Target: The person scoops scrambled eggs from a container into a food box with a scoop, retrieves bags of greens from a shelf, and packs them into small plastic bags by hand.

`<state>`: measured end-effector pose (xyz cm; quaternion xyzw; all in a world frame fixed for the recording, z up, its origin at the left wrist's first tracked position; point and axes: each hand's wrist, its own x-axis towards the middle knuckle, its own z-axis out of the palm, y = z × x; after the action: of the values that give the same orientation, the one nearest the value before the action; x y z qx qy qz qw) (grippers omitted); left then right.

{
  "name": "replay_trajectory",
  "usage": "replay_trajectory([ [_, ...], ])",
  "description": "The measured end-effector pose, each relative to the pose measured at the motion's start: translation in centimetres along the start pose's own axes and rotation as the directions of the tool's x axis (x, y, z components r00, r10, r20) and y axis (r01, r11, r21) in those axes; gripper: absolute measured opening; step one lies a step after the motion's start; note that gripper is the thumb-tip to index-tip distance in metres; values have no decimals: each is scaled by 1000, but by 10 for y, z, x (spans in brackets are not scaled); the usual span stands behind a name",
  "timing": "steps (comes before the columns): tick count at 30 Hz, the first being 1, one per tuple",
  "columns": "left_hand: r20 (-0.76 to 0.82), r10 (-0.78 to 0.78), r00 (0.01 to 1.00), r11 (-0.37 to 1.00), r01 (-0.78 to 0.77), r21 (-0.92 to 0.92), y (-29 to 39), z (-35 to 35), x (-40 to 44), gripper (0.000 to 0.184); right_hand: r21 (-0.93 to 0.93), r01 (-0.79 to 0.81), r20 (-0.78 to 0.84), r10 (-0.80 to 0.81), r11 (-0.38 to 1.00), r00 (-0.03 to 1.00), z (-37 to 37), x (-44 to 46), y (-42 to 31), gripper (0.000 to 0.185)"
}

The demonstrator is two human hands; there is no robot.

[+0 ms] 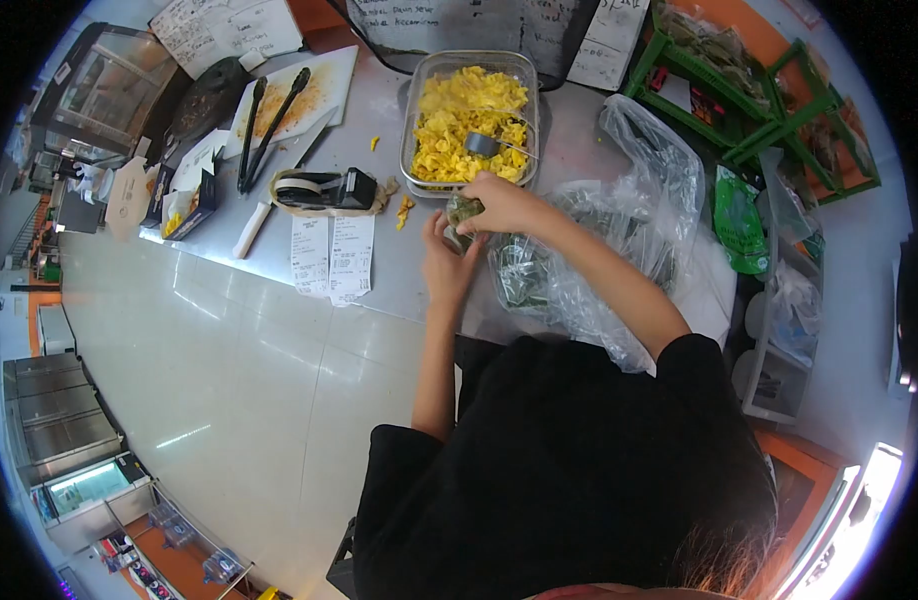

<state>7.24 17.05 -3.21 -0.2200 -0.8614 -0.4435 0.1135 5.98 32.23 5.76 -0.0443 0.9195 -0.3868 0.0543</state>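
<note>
A small packet of something dark green (464,212), seemingly in clear plastic, is held between my hands at the front edge of the steel table. My left hand (449,268) curls its fingers and thumb around the lower part. From above and the right, my right hand (506,206) grips its top. Just beyond stands a clear container (410,150) of yellow shredded food (459,110), with a grey-handled utensil (482,145) lying in it. Close to my right forearm are more green plastic-wrapped packets (522,275) and a large clear plastic bag (634,220).
Left of the container are a tape dispenser (329,190), two receipts (331,258), a white-handled knife (251,230), black tongs (274,130) and a stained cutting board (314,90). Green crates (694,105) and a green bag (739,220) stand at the right.
</note>
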Motion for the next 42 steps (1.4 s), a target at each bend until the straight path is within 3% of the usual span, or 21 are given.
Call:
replay_trajectory([
  [2,35,-96,995,993,98,-67,3,-3,3,72,120,87,-160,-67,989,985,4,-5,-2,26],
  [5,2,-140,990,987,140,-79,19,-11,6,68,112,145,-109,-133,983,985,4,3,-1,19],
  [8,26,-60,998,997,59,43,11,-7,6,63,-63,227,-64,-231,972,971,7,2,0,17],
  [14,-70,-117,991,987,108,-121,16,-6,7,60,182,166,-345,-95,969,934,-1,-5,-13,13],
  [17,0,-192,981,976,191,-106,20,-11,8,60,-16,228,-470,-209,973,858,7,-6,-14,11],
  [20,-58,-74,996,997,75,3,13,-5,8,60,113,181,-285,-143,977,948,1,-6,-11,13],
  [23,-104,-77,992,993,67,-95,16,-3,7,62,52,195,-180,-183,979,967,3,-4,-5,16],
  [26,-53,-149,987,989,147,-32,20,-4,8,62,173,301,-259,-251,938,933,7,-3,-6,14],
  [29,-12,-223,975,974,222,-51,27,-7,9,63,230,242,-242,-186,943,952,6,-3,-5,13],
  [32,-70,-34,997,996,28,-84,12,2,7,63,93,203,-48,-199,975,979,5,-6,0,18],
  [35,-3,-95,995,993,94,-65,14,5,6,63,34,237,-154,-229,971,961,4,-13,-5,17],
  [38,93,-240,966,954,253,-163,19,3,4,62,234,151,-140,-120,960,983,1,-12,0,14],
  [42,-17,-137,990,989,136,-53,17,6,2,61,84,354,-366,-301,932,881,5,-15,-1,11],
])
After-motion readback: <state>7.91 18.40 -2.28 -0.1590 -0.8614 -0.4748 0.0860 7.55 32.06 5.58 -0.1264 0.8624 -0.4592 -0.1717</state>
